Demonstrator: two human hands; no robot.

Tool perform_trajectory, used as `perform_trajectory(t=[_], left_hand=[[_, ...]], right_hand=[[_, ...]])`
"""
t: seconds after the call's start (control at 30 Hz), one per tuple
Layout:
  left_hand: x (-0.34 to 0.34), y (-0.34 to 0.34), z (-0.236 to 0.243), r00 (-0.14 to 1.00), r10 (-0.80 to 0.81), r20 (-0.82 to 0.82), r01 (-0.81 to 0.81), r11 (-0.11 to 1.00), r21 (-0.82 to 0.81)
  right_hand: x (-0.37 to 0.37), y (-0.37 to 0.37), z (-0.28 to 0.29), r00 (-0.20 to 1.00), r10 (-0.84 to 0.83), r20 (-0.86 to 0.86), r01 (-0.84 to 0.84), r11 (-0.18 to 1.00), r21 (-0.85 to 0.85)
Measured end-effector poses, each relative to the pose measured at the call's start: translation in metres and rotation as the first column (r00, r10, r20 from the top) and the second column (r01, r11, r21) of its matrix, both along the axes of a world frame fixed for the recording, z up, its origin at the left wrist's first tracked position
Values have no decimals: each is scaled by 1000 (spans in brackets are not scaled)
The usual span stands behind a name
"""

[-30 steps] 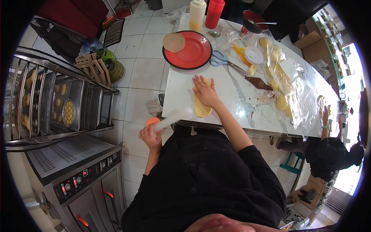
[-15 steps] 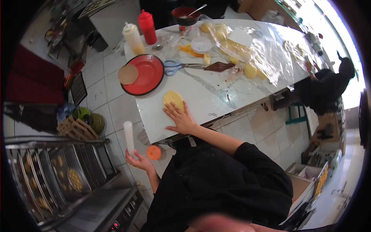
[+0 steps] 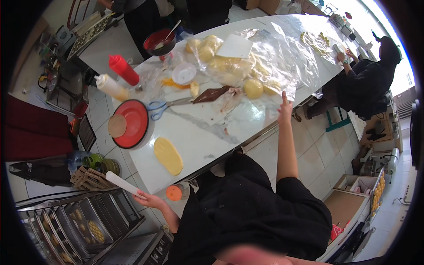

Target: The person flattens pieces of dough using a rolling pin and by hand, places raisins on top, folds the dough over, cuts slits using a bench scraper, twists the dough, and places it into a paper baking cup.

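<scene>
Head view: I have the left hand [image 3: 151, 200] off the table's near-left corner, fingers curled round one end of a smooth white cylindrical rolling pin [image 3: 122, 182]; the rest of the pin sticks out over the floor side. Right hand [image 3: 285, 108] is at the table's near edge, fingers mostly extended, tips at the corner of a clear, crinkled plastic sheet [image 3: 304, 66]. From here I can't tell whether they pinch it. Pale yellow flattened dough oval [image 3: 168, 156] lies on the white grey-veined marble-look table [image 3: 194, 145], near that left corner, no hand on it. Round yellow dough ball [image 3: 253, 88] sits by the sheet's near edge. Black-rimmed red round plate [image 3: 137, 126], blue-handled scissors [image 3: 157, 109] beyond the oval.
</scene>
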State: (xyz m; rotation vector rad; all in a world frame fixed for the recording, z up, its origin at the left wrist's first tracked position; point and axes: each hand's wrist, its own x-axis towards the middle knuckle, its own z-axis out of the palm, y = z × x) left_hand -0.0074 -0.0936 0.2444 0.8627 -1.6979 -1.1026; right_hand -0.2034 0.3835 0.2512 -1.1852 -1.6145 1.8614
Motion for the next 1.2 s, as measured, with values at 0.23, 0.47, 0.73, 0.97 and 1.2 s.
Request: perform_trajectory(t=[0.23,0.47,0.73,0.97,1.2], left_hand=[[-64,107,28,998,-18,-68,29,987,160],[-73,163,42,994,-79,-80,84,994,67],[-75,169,48,998,44,-39,-40,995,86],[-71,168,46,995,62,-75,-60,998,21],[-80,175,46,991,68,-115,-59,995,81]], right_hand=[[-21,68,0,945,328,7,-328,944,-22],[-50,91,56,469,454,-758,-800,582,-146],[-60,131,-22,479,833,277,-811,300,502],[-13,120,-37,678,475,562,-734,393,554],[-35,106,-3,725,385,570,-679,539,499]])
